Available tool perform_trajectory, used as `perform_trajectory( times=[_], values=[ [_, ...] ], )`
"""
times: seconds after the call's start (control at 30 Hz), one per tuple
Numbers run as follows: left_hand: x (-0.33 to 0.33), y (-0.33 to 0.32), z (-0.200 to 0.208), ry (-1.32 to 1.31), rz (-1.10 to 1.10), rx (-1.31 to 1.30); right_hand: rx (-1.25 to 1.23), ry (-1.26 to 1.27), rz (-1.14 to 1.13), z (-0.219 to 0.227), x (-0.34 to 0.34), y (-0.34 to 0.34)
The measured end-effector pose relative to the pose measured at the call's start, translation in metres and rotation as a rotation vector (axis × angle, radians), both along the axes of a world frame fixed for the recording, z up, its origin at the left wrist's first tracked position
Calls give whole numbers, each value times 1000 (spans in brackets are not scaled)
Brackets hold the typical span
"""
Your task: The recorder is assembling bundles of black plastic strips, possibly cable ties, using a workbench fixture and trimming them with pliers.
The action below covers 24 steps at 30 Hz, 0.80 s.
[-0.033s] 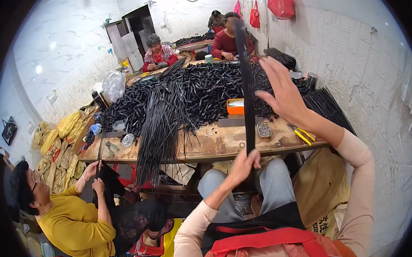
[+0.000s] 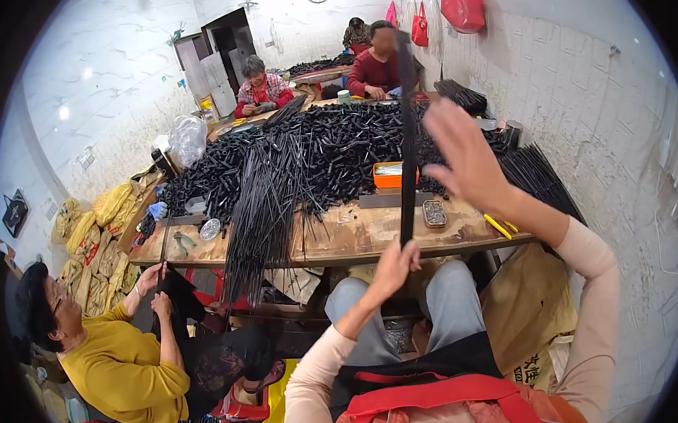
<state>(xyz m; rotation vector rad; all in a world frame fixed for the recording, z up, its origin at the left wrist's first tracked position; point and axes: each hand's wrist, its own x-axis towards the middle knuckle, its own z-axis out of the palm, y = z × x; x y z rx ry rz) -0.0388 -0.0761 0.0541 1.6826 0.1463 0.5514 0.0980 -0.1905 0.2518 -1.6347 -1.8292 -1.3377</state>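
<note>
My left hand (image 2: 399, 268) grips one upright black bundle (image 2: 408, 186) in front of the bench (image 2: 340, 232); my right hand (image 2: 461, 153) hovers unclenched beside it. Behind sit one orange box (image 2: 388, 181) and one small tin (image 2: 434, 213).

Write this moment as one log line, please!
left hand: gripping upright black bundle; right hand: open beside it; table: black parts, orange box

Left hand (image 2: 394, 268) clenched low, right hand (image 2: 461, 152) raised, open, blurred

On my feed I see a long, straight, slim black bundle (image 2: 407, 159) standing nearly upright, lower end in the left hand (image 2: 397, 268).
</note>
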Motion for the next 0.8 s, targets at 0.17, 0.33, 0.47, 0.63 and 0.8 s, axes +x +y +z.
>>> perform_trajectory(
  times=[0.17,0.33,0.47,0.63,0.8],
  values=[
    [-6,5,33,29,376,764,-417,-427,-43,-67,-8,6],
    [-16,12,120,-301,861,1499,-335,3,93,-55,55,64],
    [-24,9,85,-337,627,1222,-178,1854,758,-14,11,59],
    [18,7,-43,87,-239,81,118,2012,662,-126,-8,30],
    [-9,-14,-138,394,-353,-67,125,2017,475,-253,-48,13]
  ],
)
